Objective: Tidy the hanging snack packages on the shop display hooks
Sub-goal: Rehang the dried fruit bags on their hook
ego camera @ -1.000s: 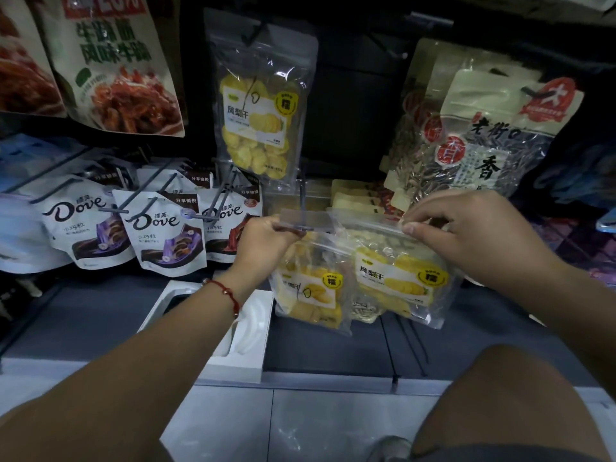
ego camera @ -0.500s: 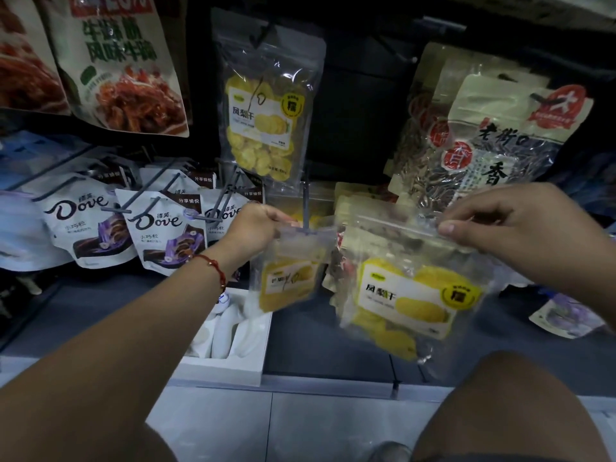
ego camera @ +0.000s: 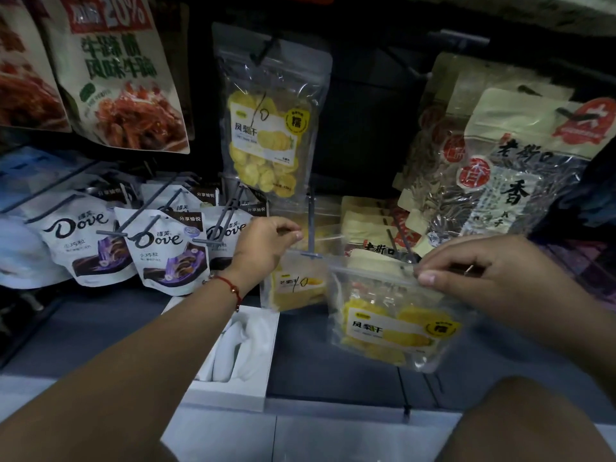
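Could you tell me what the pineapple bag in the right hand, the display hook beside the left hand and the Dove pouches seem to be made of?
Pineapple bag: clear glossy plastic film, likely; the yellow slices show through.
Display hook: looks like thin grey rod, probably coated metal; it is straight and matte.
Dove pouches: opaque white printed film, apparently plastic, with a soft sheen.

A dark grey shelf (ego camera: 333, 361) carries 1 white open box (ego camera: 233, 378) at its front edge, holding what may be white packets.
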